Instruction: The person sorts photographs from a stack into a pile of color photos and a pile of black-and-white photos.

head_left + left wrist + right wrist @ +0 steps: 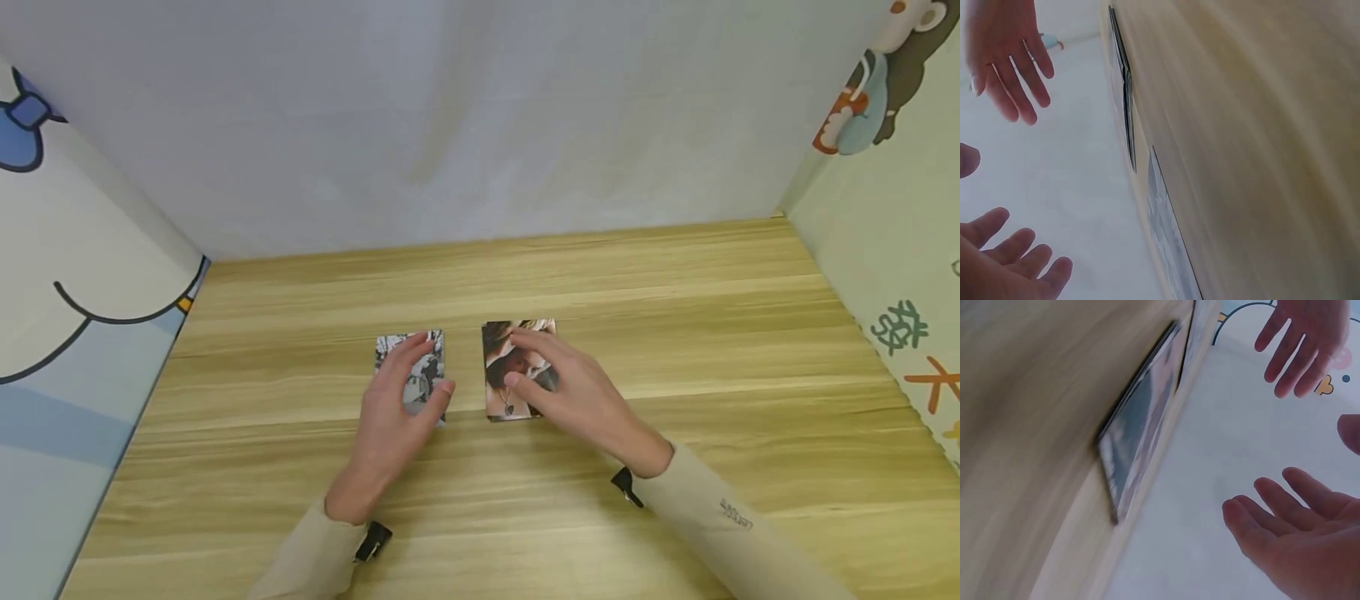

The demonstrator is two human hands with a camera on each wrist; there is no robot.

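Near the middle of the head view, two small stacks of photo cards lie side by side on the wooden table (675,350), with a narrow strip of bare wood between them. The left stack (423,367) shows a grey, black-and-white picture on top; the right stack (504,362) shows a warmer, brownish portrait.

The left hand (397,417) is over the left stack, and the right hand (570,392) is over the right stack. Both hands have the fingers straight and a little spread, not curled around anything. In the wrist views the fingers (1022,247) of the left hand and the fingers (1285,512) of the right hand stand apart from the table surface, with a clear gap between them and the cards, so neither hand holds a card. Whether a fingertip touches a stack in the head view, I cannot tell for sure; the wrist views suggest not.

In my judgement the step in hand is a reach toward the two stacks, one hand for each, before any grip is made. The next move, I think, needs both hands to come lower and the fingertips to catch the thin edges of the cards. The stacks are flat and slippery on the wood, so the top card may slide if it is pressed from one side only.
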